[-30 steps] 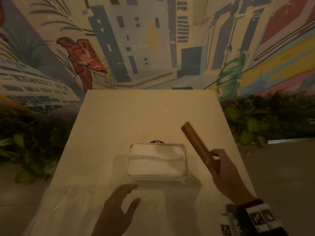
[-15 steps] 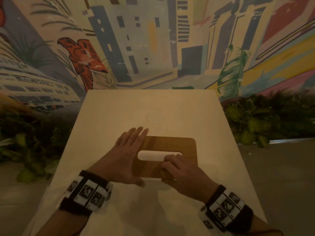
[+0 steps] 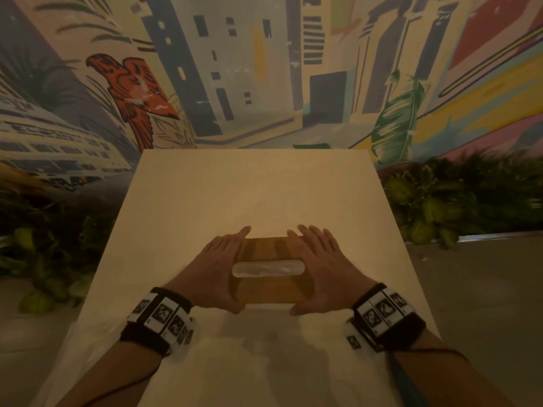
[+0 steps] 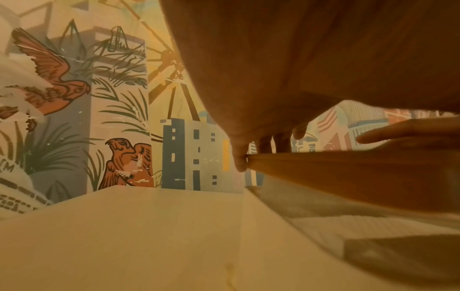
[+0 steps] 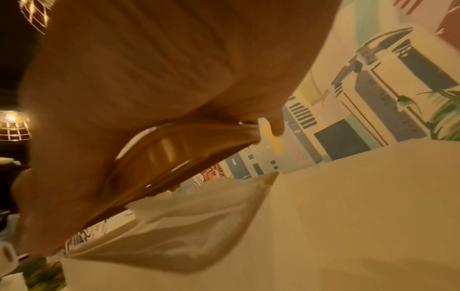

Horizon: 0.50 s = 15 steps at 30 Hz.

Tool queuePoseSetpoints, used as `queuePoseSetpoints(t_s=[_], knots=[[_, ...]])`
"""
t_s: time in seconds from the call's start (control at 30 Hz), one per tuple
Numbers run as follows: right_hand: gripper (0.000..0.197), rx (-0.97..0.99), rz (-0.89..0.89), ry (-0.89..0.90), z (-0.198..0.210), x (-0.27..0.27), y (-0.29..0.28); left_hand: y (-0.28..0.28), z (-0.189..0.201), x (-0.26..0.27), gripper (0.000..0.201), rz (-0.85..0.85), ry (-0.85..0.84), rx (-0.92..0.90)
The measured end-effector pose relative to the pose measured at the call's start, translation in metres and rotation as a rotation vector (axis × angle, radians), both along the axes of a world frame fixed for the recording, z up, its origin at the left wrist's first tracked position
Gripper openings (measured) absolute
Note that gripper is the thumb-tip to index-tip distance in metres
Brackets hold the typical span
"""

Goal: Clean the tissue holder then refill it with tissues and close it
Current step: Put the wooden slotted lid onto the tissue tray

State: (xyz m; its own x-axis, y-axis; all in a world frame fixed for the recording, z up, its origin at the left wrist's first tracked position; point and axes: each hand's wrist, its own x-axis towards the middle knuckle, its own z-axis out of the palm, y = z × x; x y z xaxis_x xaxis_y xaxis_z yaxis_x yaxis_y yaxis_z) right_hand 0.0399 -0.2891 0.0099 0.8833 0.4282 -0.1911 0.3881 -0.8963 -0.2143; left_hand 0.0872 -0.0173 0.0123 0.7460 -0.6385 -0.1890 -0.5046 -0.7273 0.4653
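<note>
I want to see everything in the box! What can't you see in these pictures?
- Tissues: head view, only a strip shows through the slot; the wooden lid covers the rest.
- Lid's side edges: head view, covered by the left hand and right hand.
- Clear holder: right wrist view, blurred.
- Whether the lid sits fully down: unclear.

No legible text, labels or numbers anywhere.

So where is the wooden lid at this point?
In the head view the wooden lid lies flat on top of the clear tissue holder at the middle of the table, flanked by the left hand and right hand.
</note>
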Motion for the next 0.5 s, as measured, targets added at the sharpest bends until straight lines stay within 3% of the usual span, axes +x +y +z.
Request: queuePoseSetpoints(t_s=[0.5], knots=[[0.138, 0.088, -0.025, 0.121, -0.018, 0.014, 0.002, 0.001, -0.014, 0.012, 0.142, 0.001, 0.069, 0.070]])
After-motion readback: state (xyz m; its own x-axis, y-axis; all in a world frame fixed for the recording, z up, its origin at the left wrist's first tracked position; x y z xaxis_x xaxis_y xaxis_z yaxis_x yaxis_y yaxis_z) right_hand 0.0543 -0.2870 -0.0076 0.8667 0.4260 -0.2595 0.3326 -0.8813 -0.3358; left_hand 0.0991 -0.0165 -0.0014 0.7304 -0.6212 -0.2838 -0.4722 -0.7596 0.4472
